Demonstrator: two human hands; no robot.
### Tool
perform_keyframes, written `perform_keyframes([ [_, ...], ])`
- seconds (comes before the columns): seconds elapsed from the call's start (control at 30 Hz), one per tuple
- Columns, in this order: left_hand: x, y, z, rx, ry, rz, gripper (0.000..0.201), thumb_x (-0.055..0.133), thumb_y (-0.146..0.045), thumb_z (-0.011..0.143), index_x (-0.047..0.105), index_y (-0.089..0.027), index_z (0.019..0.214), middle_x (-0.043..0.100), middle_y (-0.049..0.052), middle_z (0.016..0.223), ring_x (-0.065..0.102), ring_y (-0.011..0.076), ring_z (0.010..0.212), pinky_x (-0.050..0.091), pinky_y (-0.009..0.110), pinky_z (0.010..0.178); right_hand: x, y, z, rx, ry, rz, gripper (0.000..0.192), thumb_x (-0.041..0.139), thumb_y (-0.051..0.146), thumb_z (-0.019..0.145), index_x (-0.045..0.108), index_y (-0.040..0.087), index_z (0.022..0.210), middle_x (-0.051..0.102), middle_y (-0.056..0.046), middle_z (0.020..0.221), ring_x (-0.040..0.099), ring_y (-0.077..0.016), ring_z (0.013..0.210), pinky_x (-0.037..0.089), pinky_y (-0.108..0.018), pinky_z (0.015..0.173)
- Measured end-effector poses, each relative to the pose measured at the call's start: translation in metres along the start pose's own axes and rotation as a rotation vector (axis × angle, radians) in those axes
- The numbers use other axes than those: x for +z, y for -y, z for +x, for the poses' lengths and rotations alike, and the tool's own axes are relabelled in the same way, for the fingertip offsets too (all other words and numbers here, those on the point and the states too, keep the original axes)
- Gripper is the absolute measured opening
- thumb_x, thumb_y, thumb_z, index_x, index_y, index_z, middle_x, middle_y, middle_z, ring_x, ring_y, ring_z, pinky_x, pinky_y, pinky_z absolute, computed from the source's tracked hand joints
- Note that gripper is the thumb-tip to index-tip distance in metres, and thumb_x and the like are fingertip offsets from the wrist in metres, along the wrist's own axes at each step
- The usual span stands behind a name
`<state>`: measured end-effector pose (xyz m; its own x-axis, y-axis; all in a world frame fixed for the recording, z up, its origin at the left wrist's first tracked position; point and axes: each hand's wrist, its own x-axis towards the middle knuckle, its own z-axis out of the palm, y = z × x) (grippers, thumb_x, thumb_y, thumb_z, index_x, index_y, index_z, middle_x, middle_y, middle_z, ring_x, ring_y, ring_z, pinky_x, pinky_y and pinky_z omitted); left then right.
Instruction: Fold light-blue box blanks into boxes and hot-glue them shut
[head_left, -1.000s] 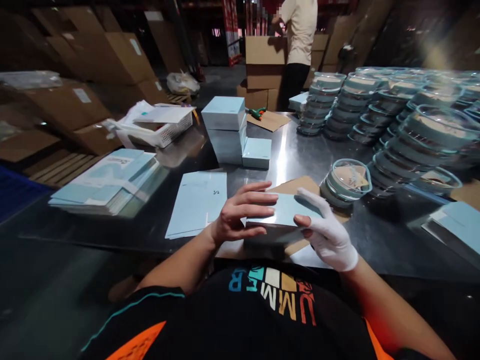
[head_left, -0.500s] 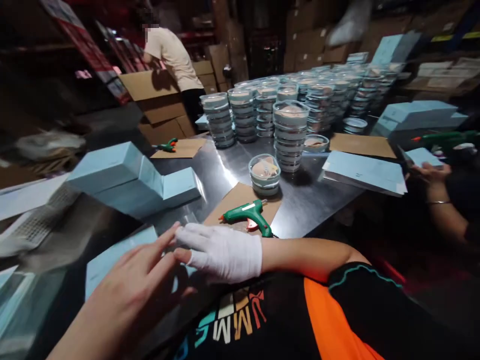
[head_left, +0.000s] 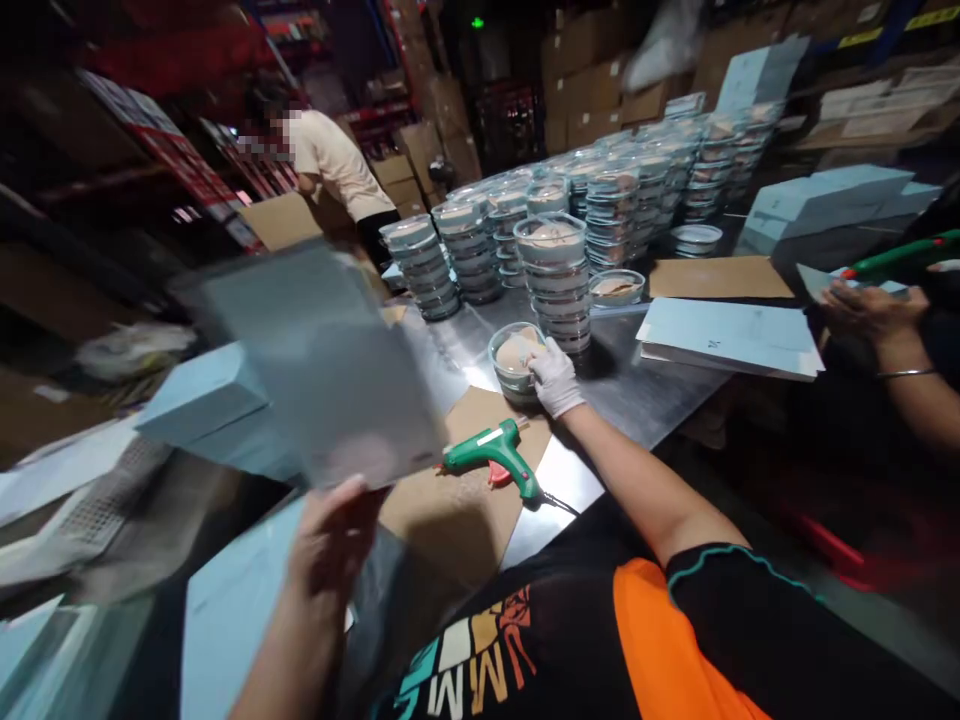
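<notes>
Raised at the left, my bare left hand [head_left: 337, 530] grips a pale blue-grey sheet [head_left: 330, 370] by its lower edge; motion blurs the sheet. My right hand [head_left: 556, 378], in a white glove with bare fingertips, dips over the rim of a clear round tub [head_left: 510, 375]. Beige flat pieces [head_left: 516, 350] lie in that tub. The right fingers are pinched at these pieces, and what lies between them is hidden. A green glue gun [head_left: 491, 450] rests on a brown cardboard sheet [head_left: 450, 510] just in front of the tub.
Stacked clear tubs [head_left: 555, 275] fill the back of the metal table [head_left: 637, 400]. Light blue boxes [head_left: 217, 410] stand at left, with a blue panel [head_left: 240, 600] nearer me. Blue sheets [head_left: 731, 335] lie at right, beside a co-worker's hands [head_left: 877, 310]. Another person [head_left: 337, 165] bends over cartons behind.
My hands have parted from each other. The left now holds up the blue-grey sheet, and the right has reached forward into the tub. The co-worker's green glue gun has come down to the left.
</notes>
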<state>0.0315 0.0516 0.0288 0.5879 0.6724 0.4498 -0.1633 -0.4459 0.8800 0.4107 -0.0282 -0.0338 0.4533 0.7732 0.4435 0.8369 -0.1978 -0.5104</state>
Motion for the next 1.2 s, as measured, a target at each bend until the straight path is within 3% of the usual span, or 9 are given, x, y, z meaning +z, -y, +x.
perform_keyframes([
  [0.1,0.056,0.030,0.015,-0.335,0.096,-0.349,0.040,0.085,-0.055,0.086,0.081,-0.017,0.098,0.086,0.012,0.093,0.084,0.0331,0.090,0.070,0.053,0.092,0.012,-0.008,-0.007,0.020,-0.165,0.072,0.032,0.057,0.012,0.099,0.079,0.014,0.121,0.072,-0.017,0.150,0.042,-0.0339,0.163,0.034,-0.055,0.136],
  [0.2,0.104,0.049,0.040,-0.610,0.174,-0.831,0.050,0.092,-0.042,0.075,0.080,-0.018,0.118,0.088,0.010,0.114,0.084,0.0328,0.109,0.064,0.053,0.110,0.012,-0.016,-0.012,0.049,-0.358,0.156,0.040,0.047,0.016,0.102,0.079,0.014,0.125,0.077,-0.019,0.141,0.057,-0.0321,0.153,0.044,-0.056,0.132],
  [0.37,0.142,0.061,0.080,-0.614,0.287,-1.005,0.064,0.094,-0.044,0.074,0.076,-0.016,0.128,0.085,0.013,0.125,0.079,0.0335,0.123,0.057,0.047,0.118,0.002,-0.010,-0.026,-0.022,-0.567,0.314,0.047,0.046,0.033,0.106,0.079,0.016,0.136,0.076,-0.016,0.146,0.070,-0.0277,0.141,0.053,-0.046,0.127],
  [0.57,0.128,0.076,0.079,-0.544,0.262,-0.966,0.081,0.093,-0.049,0.075,0.067,-0.019,0.145,0.083,0.013,0.127,0.073,0.0393,0.132,0.054,0.052,0.118,-0.057,-0.001,-0.032,0.157,-0.734,0.382,0.045,0.057,0.043,0.101,0.085,0.015,0.122,0.086,-0.015,0.117,0.082,-0.0311,0.109,0.065,-0.047,0.106],
  [0.77,0.048,0.082,0.047,-0.374,-0.038,-0.381,0.101,0.104,-0.029,0.058,0.056,-0.025,0.147,0.077,0.008,0.126,0.077,0.0299,0.109,0.062,0.040,0.094,-0.146,0.030,-0.037,0.226,-0.953,0.372,0.044,0.070,0.050,0.095,0.086,0.014,0.116,0.086,-0.014,0.105,0.080,-0.0309,0.101,0.064,-0.045,0.097],
  [0.87,0.004,0.079,0.026,-0.220,-0.139,-0.025,0.112,0.107,-0.036,0.051,0.054,-0.026,0.149,0.070,0.011,0.143,0.070,0.0361,0.130,0.060,0.045,0.108,-0.170,0.066,-0.051,0.010,-0.834,0.563,0.036,0.080,0.048,0.095,0.086,0.021,0.116,0.086,-0.010,0.110,0.080,-0.0273,0.099,0.065,-0.042,0.095],
  [1.0,-0.032,0.072,-0.016,-0.092,-0.221,0.256,0.101,0.102,-0.048,0.067,0.054,-0.027,0.152,0.042,0.019,0.177,0.054,0.0418,0.155,0.050,0.055,0.125,-0.190,0.110,-0.065,-0.232,-0.242,0.718,0.033,0.082,0.057,0.098,0.086,0.026,0.111,0.084,-0.006,0.111,0.080,-0.0246,0.102,0.066,-0.036,0.090],
  [1.1,-0.035,0.076,-0.049,-0.066,-0.158,0.221,0.093,0.100,-0.049,0.073,0.054,-0.029,0.151,0.025,0.020,0.186,0.055,0.0405,0.155,0.054,0.053,0.121,-0.186,0.134,-0.063,-0.283,0.090,0.681,0.039,0.076,0.060,0.102,0.084,0.022,0.104,0.081,-0.007,0.100,0.079,-0.0223,0.090,0.066,-0.031,0.078],
  [1.2,-0.020,0.091,-0.074,-0.116,-0.025,0.117,0.104,0.101,-0.049,0.071,0.048,-0.031,0.159,0.036,0.021,0.181,0.055,0.0417,0.155,0.053,0.056,0.123,-0.159,0.154,-0.055,-0.386,0.108,0.558,0.029,0.075,0.048,0.104,0.083,0.022,0.113,0.080,-0.008,0.108,0.079,-0.0233,0.099,0.067,-0.034,0.088],
])
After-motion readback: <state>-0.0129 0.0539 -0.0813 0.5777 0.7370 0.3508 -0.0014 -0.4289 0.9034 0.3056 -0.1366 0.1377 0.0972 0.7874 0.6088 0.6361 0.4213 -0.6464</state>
